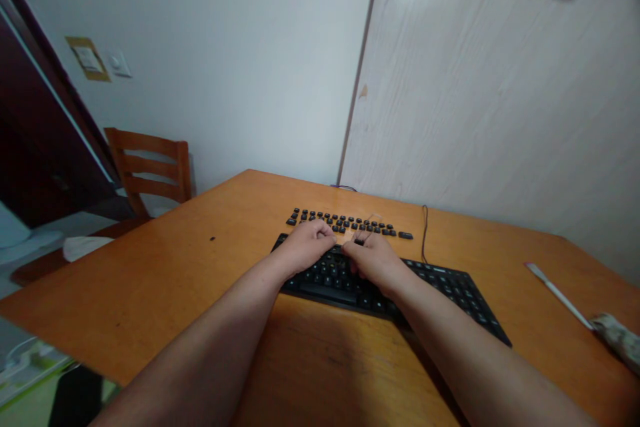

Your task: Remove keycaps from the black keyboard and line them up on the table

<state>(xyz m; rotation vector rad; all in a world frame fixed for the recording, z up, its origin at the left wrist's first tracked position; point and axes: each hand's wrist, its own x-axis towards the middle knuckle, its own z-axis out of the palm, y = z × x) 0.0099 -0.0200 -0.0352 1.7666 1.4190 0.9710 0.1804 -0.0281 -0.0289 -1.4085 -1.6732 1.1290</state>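
Note:
A black keyboard [345, 293] lies on the wooden table, with part of its key area stripped of keycaps. Behind it, loose black keycaps [345, 221] stand in rows. My left hand [313, 243] is over the keyboard's back edge, thumb and fingers pinched together; whether something is between them is hidden. Beside it, my right hand [373, 257] is closed round a thin wire keycap puller [374, 217], whose wire shows above the fingers. A small dark piece, seemingly a keycap, shows at these fingertips.
A black cable [425, 233] runs from the keyboard toward the wall. On the right of the table [200, 293] lie a white-handled brush [560, 295] and a crumpled cloth-like thing [617, 337]. A wooden chair [150, 165] stands at the far left.

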